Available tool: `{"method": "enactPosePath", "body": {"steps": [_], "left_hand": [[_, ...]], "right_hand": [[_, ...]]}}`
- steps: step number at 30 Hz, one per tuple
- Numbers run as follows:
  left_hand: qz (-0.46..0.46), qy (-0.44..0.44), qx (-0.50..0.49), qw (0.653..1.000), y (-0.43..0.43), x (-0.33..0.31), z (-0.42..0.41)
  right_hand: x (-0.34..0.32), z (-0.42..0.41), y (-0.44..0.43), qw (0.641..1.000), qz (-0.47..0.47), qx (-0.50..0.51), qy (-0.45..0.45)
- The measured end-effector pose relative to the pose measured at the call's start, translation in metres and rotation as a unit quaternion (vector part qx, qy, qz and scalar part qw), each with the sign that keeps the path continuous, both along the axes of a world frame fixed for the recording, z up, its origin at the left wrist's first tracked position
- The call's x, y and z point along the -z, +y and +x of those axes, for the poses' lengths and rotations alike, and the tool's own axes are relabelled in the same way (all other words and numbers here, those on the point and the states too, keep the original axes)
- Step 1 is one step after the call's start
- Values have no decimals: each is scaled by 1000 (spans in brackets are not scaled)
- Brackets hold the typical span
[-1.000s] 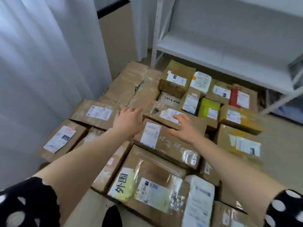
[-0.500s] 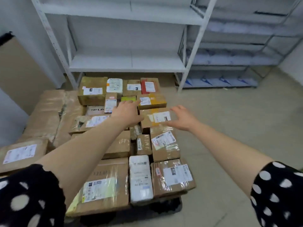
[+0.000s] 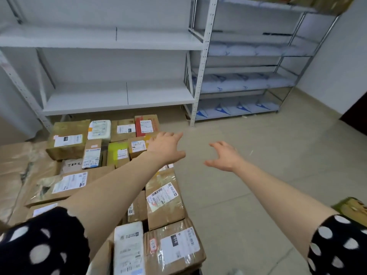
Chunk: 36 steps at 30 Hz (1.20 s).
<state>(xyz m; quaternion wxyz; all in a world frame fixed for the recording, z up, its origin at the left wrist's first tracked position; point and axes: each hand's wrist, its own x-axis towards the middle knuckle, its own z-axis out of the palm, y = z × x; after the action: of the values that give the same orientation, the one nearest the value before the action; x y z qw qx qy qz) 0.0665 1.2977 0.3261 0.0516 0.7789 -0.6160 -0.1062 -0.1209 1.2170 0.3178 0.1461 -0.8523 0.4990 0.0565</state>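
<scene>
Several taped cardboard parcels with white shipping labels lie packed together on the floor at the lower left, among them a labelled brown box (image 3: 164, 197), a yellow-green box (image 3: 118, 151) and a red-topped box (image 3: 146, 125). My left hand (image 3: 166, 146) reaches forward over the right edge of the pile with its fingers stretched out, holding nothing. My right hand (image 3: 223, 155) hovers above the bare floor to the right of the pile, fingers spread and loosely bent, also holding nothing. Both arms wear black sleeves with white dots.
A white metal shelf unit (image 3: 119, 98) stands behind the parcels. To its right, a second rack (image 3: 244, 84) holds white and blue bags. Beige tiled floor (image 3: 258, 195) stretches to the right. A greenish box corner (image 3: 351, 207) shows at the right edge.
The view has swung right, from the parcels to the shelves and floor. Both hands have left the parcel tops and moved right; my right hand is now over bare floor.
</scene>
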Motion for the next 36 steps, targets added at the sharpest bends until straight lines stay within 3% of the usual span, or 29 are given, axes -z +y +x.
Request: {"method": "enactPosePath", "body": {"steps": [9, 17, 26, 36], "left_hand": [[-10, 1, -59, 998, -208, -7, -122], [-23, -30, -33, 999, -365, -49, -212], [-65, -65, -10, 996, -537, -97, -215], [-159, -97, 19, 982, -762, -193, -151]], "right_hand": [[-15, -115, -208, 998, -25, -52, -3], [-53, -202, -366, 997, -53, -33, -34], [-95, -208, -516, 994, -83, -30, -67], [-192, -155, -736, 981, -162, -10, -103]]}}
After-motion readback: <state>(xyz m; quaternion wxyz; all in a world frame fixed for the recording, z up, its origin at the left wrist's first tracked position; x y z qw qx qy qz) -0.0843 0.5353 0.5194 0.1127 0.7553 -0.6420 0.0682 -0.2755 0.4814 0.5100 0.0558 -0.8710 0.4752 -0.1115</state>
